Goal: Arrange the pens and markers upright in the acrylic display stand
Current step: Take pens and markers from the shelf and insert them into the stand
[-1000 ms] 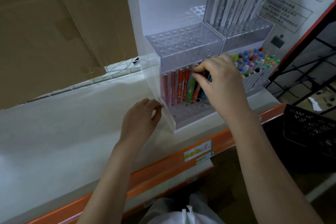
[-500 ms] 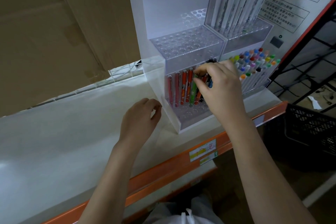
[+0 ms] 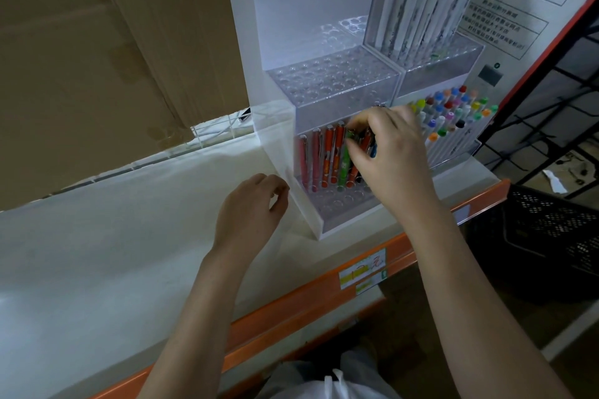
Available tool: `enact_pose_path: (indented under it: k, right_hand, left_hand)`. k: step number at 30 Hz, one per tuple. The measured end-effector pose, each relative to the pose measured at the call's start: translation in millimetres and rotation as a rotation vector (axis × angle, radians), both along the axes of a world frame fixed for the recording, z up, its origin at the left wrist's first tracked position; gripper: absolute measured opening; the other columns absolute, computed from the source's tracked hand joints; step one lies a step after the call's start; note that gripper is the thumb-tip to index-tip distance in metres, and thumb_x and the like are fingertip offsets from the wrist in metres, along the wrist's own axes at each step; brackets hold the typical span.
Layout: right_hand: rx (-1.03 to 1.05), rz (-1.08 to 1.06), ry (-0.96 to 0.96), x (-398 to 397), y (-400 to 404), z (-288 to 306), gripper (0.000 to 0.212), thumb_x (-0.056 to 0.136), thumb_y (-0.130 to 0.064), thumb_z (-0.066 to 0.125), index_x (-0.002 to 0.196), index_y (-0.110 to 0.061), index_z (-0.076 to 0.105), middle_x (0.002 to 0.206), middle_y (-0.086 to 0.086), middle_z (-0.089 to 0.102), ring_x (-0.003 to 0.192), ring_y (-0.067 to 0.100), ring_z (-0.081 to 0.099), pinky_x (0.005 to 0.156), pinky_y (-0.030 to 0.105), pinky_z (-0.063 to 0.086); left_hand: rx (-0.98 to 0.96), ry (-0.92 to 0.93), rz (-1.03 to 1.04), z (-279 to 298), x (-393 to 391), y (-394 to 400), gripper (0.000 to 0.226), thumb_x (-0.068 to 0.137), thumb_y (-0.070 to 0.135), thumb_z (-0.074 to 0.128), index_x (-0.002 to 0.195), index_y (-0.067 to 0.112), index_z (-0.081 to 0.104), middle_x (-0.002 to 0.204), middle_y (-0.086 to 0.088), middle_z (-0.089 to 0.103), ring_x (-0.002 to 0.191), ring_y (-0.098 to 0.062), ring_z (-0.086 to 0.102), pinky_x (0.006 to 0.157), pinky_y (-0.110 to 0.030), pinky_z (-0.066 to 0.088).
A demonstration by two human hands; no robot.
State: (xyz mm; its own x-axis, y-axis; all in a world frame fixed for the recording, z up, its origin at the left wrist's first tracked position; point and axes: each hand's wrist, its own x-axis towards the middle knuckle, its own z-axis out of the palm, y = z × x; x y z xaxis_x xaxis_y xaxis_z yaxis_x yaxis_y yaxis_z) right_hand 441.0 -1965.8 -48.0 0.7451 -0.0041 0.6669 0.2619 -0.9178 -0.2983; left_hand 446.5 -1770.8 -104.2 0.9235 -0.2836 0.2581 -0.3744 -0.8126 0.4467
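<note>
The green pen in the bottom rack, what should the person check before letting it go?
1. Right hand has a firm pinch on the green pen: ok.
2. Pen tip sits in a hole of the acrylic display stand: cannot tell, the hand hides part of it.
3. Orange pens beside it stand upright: ok.
4. Free holes left in the front rows: ok.
5. Left hand steadies the stand's side panel: cannot tell whether it touches.
6. Upper rack above the pens does not block the hand: ok.
</note>
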Motion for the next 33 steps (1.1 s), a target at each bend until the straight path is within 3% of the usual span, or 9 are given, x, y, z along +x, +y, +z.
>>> enact_pose_path:
  k: [5, 16, 23, 33]
  right_hand:
    - [0.01, -0.003, 0.001, 1.2, -0.5, -0.7, 0.017, 0.081, -0.018, 0.067, 0.095, -0.009, 0.064, 0.089, 0.002, 0.065, 0.092, 0.015, 0.04, 0.08, 0.022, 0.029]
    - [0.004, -0.013, 0.005, 5.3, 1.9, 2.0, 0.023, 0.082, -0.027, 0.055, 0.094, -0.009, 0.064, 0.088, 0.003, 0.064, 0.091, 0.016, 0.039, 0.079, 0.025, 0.032]
    - [0.02, 0.008, -0.005, 2.7, -1.3, 7.1, 0.024, 0.085, -0.028, 0.052, 0.093, -0.01, 0.064, 0.089, 0.002, 0.064, 0.091, 0.015, 0.04, 0.078, 0.019, 0.027]
    - [0.028, 0.2, -0.101, -8.9, 15.3, 27.0, 0.016, 0.086, -0.018, 0.054, 0.092, -0.007, 0.064, 0.087, 0.003, 0.062, 0.09, 0.015, 0.043, 0.079, 0.018, 0.03]
  left_hand:
    - [-0.018, -0.002, -0.003, 0.7, 2.4, 2.5, 0.017, 0.093, 0.021, 0.052, 0.1, 0.017, 0.067, 0.089, 0.002, 0.064, 0.081, -0.017, 0.059, 0.069, -0.028, 0.045]
    - [-0.026, -0.003, -0.009, 2.4, 6.1, 4.9, 0.016, 0.092, 0.021, 0.052, 0.098, 0.017, 0.067, 0.088, 0.001, 0.064, 0.081, -0.019, 0.06, 0.071, -0.034, 0.049]
    - [0.0, -0.017, -0.005, 5.4, 7.3, 5.1, 0.017, 0.092, 0.02, 0.052, 0.099, 0.017, 0.067, 0.088, 0.001, 0.064, 0.081, -0.018, 0.06, 0.069, -0.029, 0.046]
    - [0.136, 0.002, 0.133, 9.1, -3.1, 11.9, 0.019, 0.094, 0.026, 0.047, 0.103, 0.023, 0.064, 0.099, 0.005, 0.061, 0.096, -0.016, 0.056, 0.068, -0.028, 0.042]
